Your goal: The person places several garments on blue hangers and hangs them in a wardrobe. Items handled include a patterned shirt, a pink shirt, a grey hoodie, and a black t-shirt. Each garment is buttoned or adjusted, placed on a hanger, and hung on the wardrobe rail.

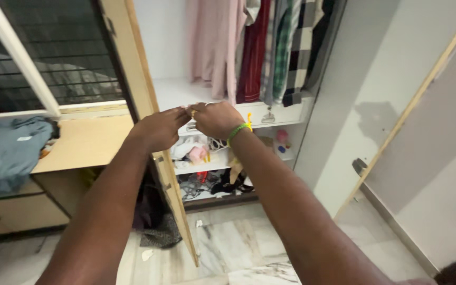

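Note:
Both my arms reach out in front of an open wardrobe [317, 105]. My left hand [158, 127] and my right hand [215, 119] meet fingertip to fingertip at about drawer height. The left fingers pinch at a ring [192, 113] on a finger of the right hand. A green band [237, 130] with a yellow tie sits on my right wrist. Neither hand holds a separate object that I can make out. Behind the hands is a white drawer front [270, 115] with a metal handle.
Shirts and garments [254, 47] hang on the wardrobe rail. Lower shelves [207, 166] hold jumbled small items. The wooden door [149, 105] stands open at left. A blue cloth [6, 153] lies on a low cabinet under a barred window. Dark clothes lie on the marble floor [228, 248].

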